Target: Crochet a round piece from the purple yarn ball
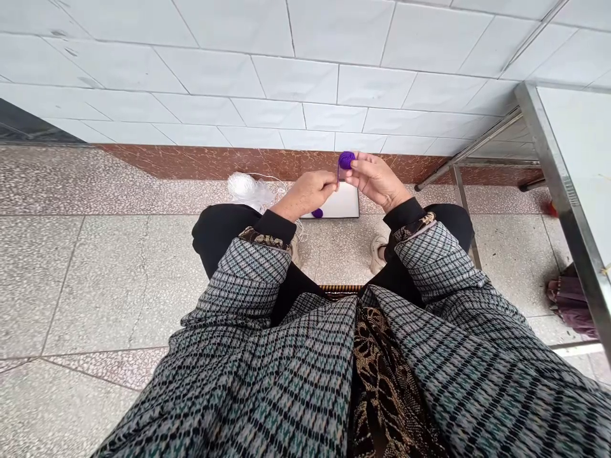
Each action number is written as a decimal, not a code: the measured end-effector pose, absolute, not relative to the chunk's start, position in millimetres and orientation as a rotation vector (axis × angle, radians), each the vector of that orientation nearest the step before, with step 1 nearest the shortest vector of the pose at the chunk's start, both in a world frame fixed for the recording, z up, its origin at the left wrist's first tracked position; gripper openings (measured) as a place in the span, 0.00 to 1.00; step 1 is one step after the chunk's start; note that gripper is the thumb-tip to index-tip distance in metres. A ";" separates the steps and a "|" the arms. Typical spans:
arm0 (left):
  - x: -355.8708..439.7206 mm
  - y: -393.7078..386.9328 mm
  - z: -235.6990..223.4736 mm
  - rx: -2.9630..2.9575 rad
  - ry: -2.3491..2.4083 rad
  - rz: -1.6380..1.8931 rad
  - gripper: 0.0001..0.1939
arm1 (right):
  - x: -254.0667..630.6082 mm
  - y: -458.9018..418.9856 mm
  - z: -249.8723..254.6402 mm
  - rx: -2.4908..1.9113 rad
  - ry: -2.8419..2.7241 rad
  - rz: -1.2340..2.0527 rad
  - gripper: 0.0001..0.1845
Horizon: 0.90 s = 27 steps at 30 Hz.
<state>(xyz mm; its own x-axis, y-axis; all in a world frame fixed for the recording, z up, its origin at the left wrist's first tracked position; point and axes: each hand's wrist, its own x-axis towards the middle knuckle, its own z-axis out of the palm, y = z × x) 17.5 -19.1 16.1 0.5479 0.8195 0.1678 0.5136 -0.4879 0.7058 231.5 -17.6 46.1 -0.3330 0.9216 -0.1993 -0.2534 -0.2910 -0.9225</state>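
Observation:
A small ball of purple yarn is held between the thumb and fingers of my right hand. From it a purple strand runs down to my left hand, whose thumb and forefinger pinch it. Below my hands a shallow white box with a dark edge lies on the floor. Another purple yarn piece rests at its near left side, partly hidden by my left hand. Left of the box sits a bundle of white yarn in what looks like clear plastic, with loose white strands trailing toward the box.
A white-tiled wall with a reddish-brown base stands in front of me. On the right is a metal-framed table, with a dark purplish cloth below it. Speckled floor tiles spread to the left.

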 end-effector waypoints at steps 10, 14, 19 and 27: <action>13.6 -23.2 22.8 2.250 0.988 0.643 0.11 | 218.5 -19.3 36.7 -1.473 -1.554 1.629 0.19; 6.0 -20.9 29.3 2.234 1.091 0.702 0.11 | 220.7 -25.9 50.3 -1.379 -1.597 1.779 0.17; 3.7 -18.3 30.6 2.199 1.142 0.739 0.10 | 225.9 -28.3 54.7 -1.267 -1.656 1.942 0.16; 14.3 -18.9 17.2 2.140 1.130 0.604 0.10 | 225.6 -22.4 54.2 -1.093 -1.165 1.752 0.11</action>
